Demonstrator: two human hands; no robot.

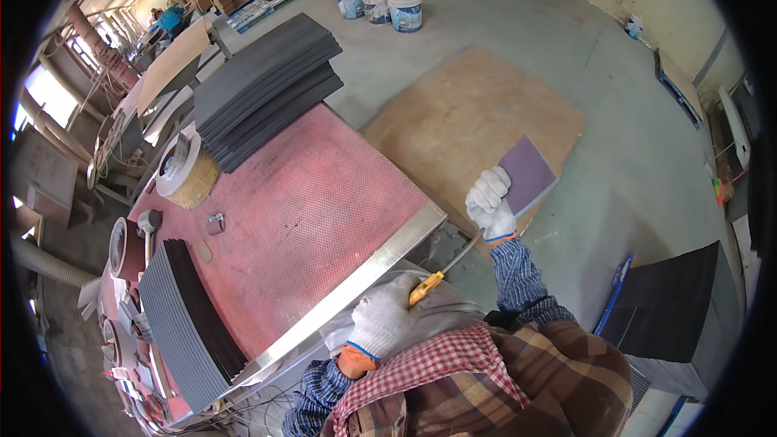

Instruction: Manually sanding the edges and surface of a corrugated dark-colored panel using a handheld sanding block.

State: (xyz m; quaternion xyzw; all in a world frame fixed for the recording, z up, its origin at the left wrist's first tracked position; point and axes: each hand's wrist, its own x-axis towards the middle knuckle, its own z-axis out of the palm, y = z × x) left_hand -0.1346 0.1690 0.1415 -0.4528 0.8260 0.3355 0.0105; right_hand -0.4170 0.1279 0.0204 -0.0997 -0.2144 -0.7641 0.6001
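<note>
My right hand (490, 198), in a white knit glove, is closed around one edge of a flat purple rectangular sheet (530, 174) with a pale edge. It is raised out over the floor, past the table's corner. Low in front of my body, my left hand (382, 317), gloved too, is closed on a tool with a yellow handle (425, 289). From that handle a thin grey bar (463, 252) runs up toward my right wrist; I cannot tell whether it touches. The red textured tabletop (316, 202) with a metal edge lies left of both hands.
Dark grey curved panels (267, 73) are stacked at the table's far end, ribbed dark strips (182, 316) at its near left. A wide tape roll (186, 170) and a mallet (149, 222) stand there too. A brown board (477, 113) lies on the floor; dark slabs (664, 307) stand right.
</note>
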